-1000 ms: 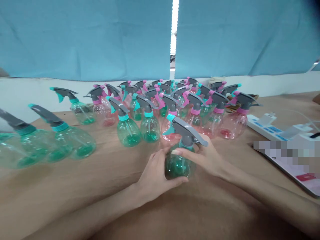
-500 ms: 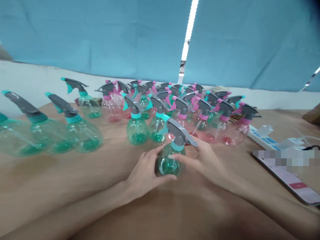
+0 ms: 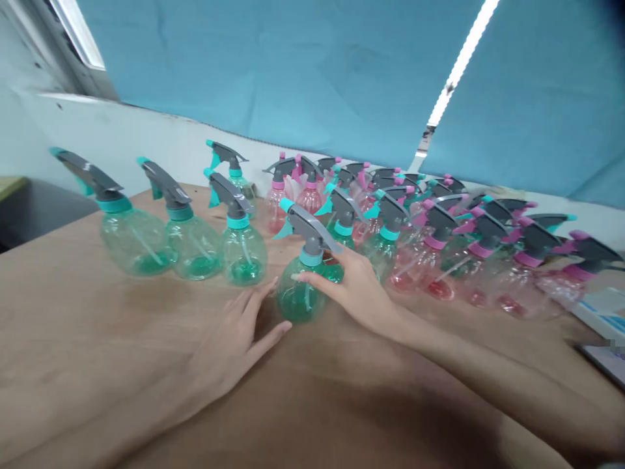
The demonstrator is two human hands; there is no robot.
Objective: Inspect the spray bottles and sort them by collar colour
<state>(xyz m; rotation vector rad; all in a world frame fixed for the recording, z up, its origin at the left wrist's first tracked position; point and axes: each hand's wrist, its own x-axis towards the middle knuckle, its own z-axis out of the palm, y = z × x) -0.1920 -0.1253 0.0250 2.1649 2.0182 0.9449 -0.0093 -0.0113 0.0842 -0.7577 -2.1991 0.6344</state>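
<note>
A clear green spray bottle (image 3: pixel 299 301) with a grey trigger head and turquoise collar stands upright at the middle front of the table. My right hand (image 3: pixel 360 292) grips it from the right, thumb across its front; the other fingers are hidden behind it. Beside its lower left is my left hand (image 3: pixel 232 342), blurred, with thumb and fingers apart and nothing held. Just left of the held bottle stands another green spray bottle (image 3: pixel 245 255). Close behind is a green spray bottle (image 3: pixel 344 238), partly covered by the right hand.
Two more green spray bottles (image 3: pixel 193 247) stand farther left on the wooden table (image 3: pixel 112 332). Several pink spray bottles (image 3: pixel 432 267) and green ones crowd the back and right. A power strip (image 3: pixel 605 309) and a phone (image 3: pixel 603 361) lie at the right edge.
The view has swung left. The held bottle has moved left, nearer the left row of green bottles. My left hand has come off it, while my right hand keeps its hold.
</note>
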